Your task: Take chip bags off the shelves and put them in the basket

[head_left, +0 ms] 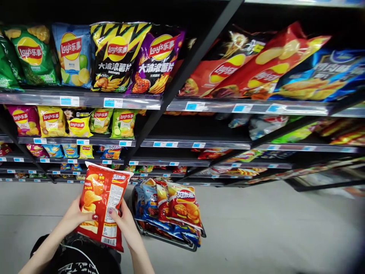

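A red bag of crisps [101,203] with its back label facing me is held in front of my body by both hands. My left hand [74,216] grips its left edge, thumb over the front. On the other side my right hand [125,224] clasps the right edge, thumb pressed on the label. Just to the right on the floor stands a black basket [167,236] filled with several red and blue crisp bags [171,207].
Dark shelves [82,99] full of crisp bags run across the view, with blue price tags on the rails. An upright post [182,76] divides two shelf bays. Grey floor [270,228] stretches to the right of the basket.
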Demonstrator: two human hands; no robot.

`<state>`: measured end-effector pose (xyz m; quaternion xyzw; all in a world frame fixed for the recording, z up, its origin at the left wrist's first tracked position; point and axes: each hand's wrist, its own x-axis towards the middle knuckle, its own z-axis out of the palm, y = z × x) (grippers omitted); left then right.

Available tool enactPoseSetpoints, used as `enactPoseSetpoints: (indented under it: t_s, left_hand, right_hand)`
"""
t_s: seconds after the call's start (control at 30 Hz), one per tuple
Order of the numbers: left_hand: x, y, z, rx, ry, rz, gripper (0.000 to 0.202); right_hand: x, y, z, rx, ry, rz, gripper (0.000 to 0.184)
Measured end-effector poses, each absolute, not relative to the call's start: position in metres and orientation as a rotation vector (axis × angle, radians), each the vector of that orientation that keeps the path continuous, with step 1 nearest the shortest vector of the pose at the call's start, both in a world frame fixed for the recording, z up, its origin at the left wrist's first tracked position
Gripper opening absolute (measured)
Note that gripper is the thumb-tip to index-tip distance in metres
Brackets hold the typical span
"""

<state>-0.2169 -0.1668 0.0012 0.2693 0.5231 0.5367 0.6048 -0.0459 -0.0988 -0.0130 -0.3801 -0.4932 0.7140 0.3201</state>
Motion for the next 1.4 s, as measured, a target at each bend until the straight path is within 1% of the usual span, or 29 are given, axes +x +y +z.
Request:
enactPoseSetpoints:
  t_s: [0.13,0.3,0.4,0.57,0.67,0.73,0.87,1.03,1.1,1.17,1.33,1.4]
  left_hand:
    - [-0.214,-0.168,0.002,0.582,1.229,1.254,0.060]
    - [-0.212,-0.169,0.006,0.624,1.206,1.287,0.060]
    - [-0.213,-0.168,0.004,0.640,1.190,1.314,0.062]
    - [-0.211,-0.170,0.000,0.578,1.120,1.346,0.072]
    - [-0.212,-0.170,0.001,0.535,1.101,1.347,0.071]
    - [-0.213,-0.170,0.002,0.525,1.114,1.322,0.067]
    - [-0.217,-0.168,0.003,0.501,1.257,1.262,0.060]
    - [-0.211,-0.157,-0.003,0.489,1.405,1.179,0.061]
    - [-0.202,-0.149,-0.003,0.526,1.438,1.117,0.060]
    - [-0.189,-0.139,0.000,0.561,1.444,1.058,0.058]
    - [-0.148,-0.110,0.012,0.628,1.391,0.927,0.064]
    - [-0.131,-0.098,0.016,0.610,1.339,0.869,0.072]
  right_hand:
    - [-0.050,-0.102,-0.015,-0.939,-1.124,1.938,0.059]
    - [-0.056,-0.104,-0.013,-0.991,-1.002,1.935,0.050]
    - [-0.057,-0.103,-0.015,-1.000,-1.043,1.908,0.050]
    - [-0.055,-0.101,-0.013,-1.004,-1.144,1.853,0.045]
    - [-0.056,-0.101,-0.008,-0.985,-1.160,1.899,0.042]
    - [-0.057,-0.101,-0.005,-0.970,-1.146,1.927,0.042]
    - [-0.060,-0.105,0.002,-0.864,-1.022,1.981,0.048]
    - [-0.046,-0.105,0.004,-0.658,-0.977,2.009,0.071]
    - [-0.034,-0.103,0.002,-0.665,-0.944,1.967,0.075]
    - [-0.020,-0.101,0.000,-0.692,-0.888,1.913,0.073]
    - [0.016,-0.096,-0.002,-0.749,-0.747,1.730,0.065]
    - [0.031,-0.091,-0.002,-0.726,-0.692,1.679,0.065]
